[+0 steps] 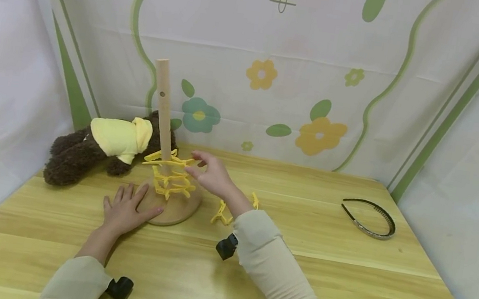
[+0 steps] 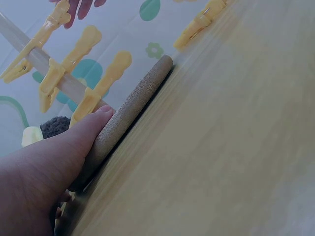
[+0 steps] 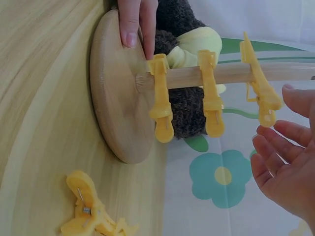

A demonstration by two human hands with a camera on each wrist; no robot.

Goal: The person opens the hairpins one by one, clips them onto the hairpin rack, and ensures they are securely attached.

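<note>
Three yellow clips on wooden pole

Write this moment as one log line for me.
left hand: touching wooden base | right hand: beside top yellow clip | wooden post: three yellow clips on it | table: loose yellow clip

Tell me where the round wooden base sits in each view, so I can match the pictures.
Head: base left of centre, below mid-height.
Left wrist: base left of centre, edge-on and slanting.
Right wrist: base toward the upper left.
Shared landmark: the pole standing on it.
</note>
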